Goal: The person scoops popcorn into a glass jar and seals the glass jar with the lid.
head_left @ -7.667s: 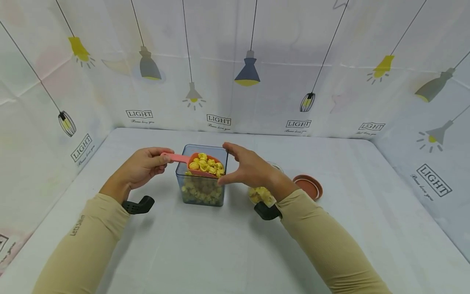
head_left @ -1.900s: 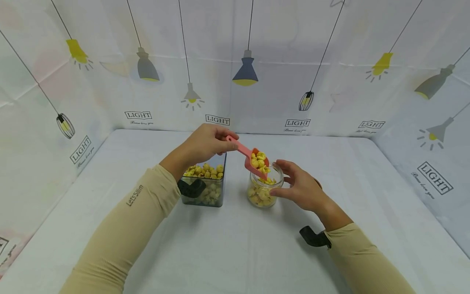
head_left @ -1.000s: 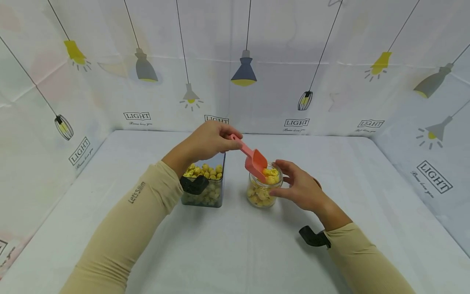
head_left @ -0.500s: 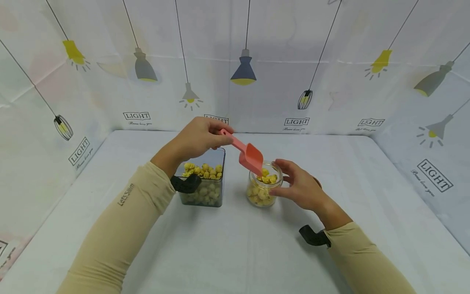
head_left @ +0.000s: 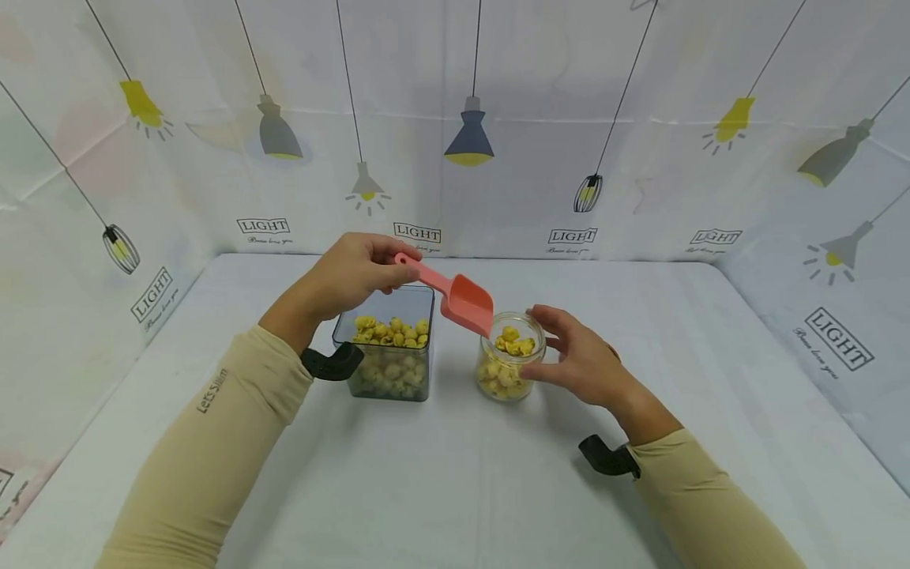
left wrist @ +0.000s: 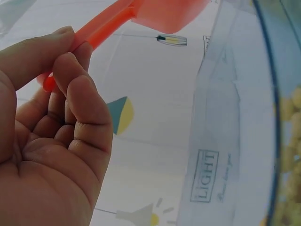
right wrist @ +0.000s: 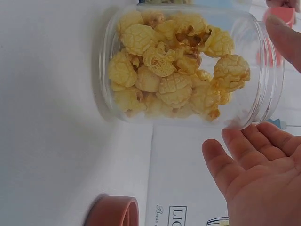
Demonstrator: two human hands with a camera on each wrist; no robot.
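My left hand (head_left: 340, 278) pinches the handle of a pink scoop (head_left: 467, 303) between thumb and fingers. No popcorn shows in the scoop, whose lip hangs just left of the glass jar's mouth. Yellow popcorn balls fill much of that round, clear jar (right wrist: 183, 106), which stands upright on the table. Around the jar's upper right side, my right hand (head_left: 584, 359) holds it with thumb in front and fingers behind. A bluish see-through square box (head_left: 389, 389) stands below my left hand, with popcorn (head_left: 392, 332) inside.
A reddish-brown round lid (right wrist: 113, 211) lies beyond the jar in the right wrist view; my right hand hides most of it in the head view. White cloth (head_left: 426, 490) covers the table, and a lamp-printed curtain (head_left: 540, 158) rises behind and at the sides.
The scoop, earlier loaded over the box, tipped its popcorn into the jar and has since moved back left, bare. My right hand went from the box to the jar and stays there.
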